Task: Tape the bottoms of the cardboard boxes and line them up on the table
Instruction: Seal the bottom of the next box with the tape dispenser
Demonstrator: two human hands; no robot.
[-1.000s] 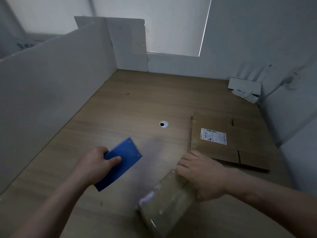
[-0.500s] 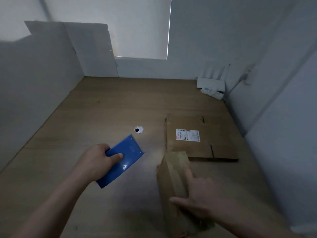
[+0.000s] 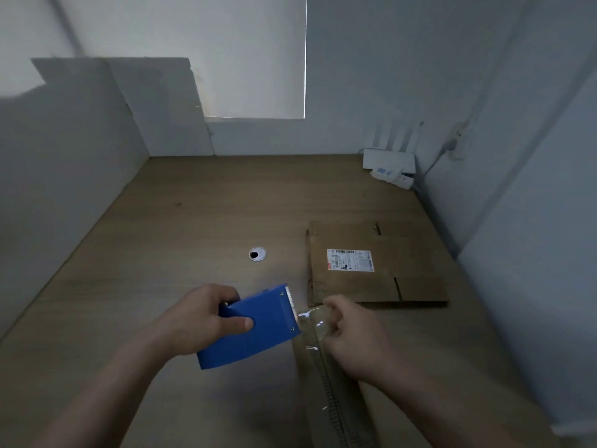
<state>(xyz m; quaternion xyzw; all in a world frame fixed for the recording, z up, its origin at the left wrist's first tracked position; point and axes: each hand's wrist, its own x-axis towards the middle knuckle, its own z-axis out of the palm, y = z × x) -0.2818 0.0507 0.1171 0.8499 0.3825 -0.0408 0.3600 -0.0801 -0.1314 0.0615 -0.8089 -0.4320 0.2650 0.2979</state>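
Cardboard box [image 3: 334, 402]: blue dispenser [image 3: 258, 331] now at its end.
Left hand [image 3: 200, 321]: grips the dispenser, swung across.
Right hand [image 3: 352, 337]: pinches tape [image 3: 311, 320]; taping seems underway.

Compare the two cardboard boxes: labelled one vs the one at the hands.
The labelled box lies flat, untouched; near box is under the right hand.
The labelled box bears a white label; near box shows none, only clear tape fed from the blue dispenser in the left hand.
The labelled box shows a broad face; near box a narrow one.
Both: brown cardboard on the table.
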